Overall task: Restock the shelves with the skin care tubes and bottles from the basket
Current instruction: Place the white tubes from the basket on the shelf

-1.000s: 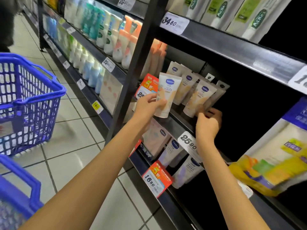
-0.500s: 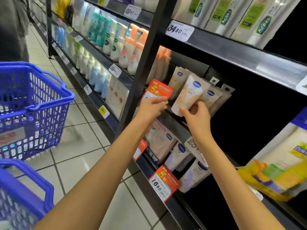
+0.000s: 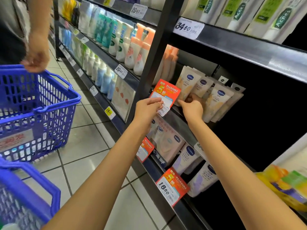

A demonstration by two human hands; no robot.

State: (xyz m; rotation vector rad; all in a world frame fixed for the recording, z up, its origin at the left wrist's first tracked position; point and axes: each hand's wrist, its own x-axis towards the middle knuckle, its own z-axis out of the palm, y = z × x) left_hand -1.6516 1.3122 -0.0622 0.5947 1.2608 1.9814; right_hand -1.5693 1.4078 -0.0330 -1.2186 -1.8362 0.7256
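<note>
I am inspecting the restock part-way through. The right grip (image 3: pixel 192 109) is clenching the lower end of a cream tube (image 3: pixel 183 83), thumb behind and fingers in front; it is seating the tube at the left end of the tube row (image 3: pixel 219 100), close to the front edge of the middle shelf (image 3: pixel 180 126); the tube is standing cap-down, leaning back and touching its neighbour. The left grip (image 3: pixel 147 107) is lying released, fingers nearly straight, tips touching the orange promo tag (image 3: pixel 164 94) on that shelf's front edge; it is carrying nothing.

Progress, as I am judging it: several matching tubes are already standing in the row and one is going in; the dark stretch of shelf to the right of the row is suggesting room left to fill, so the job is looking unfinished. A blue basket (image 3: pixel 41 112) is sitting well apart to the left, above the floor tiles, with another person's hand (image 3: pixel 35 61) just over its rim; a second basket (image 3: pixel 33 185) is showing at the lower left.

Limits of view: the basket contents are blurring behind the mesh, so I am not counting what remains; the second basket is being cut off by the frame; the right fingertips are partly hiding behind the tube; the back of the shelf is lying in darkness; the left grip is covering the tag's price.
</note>
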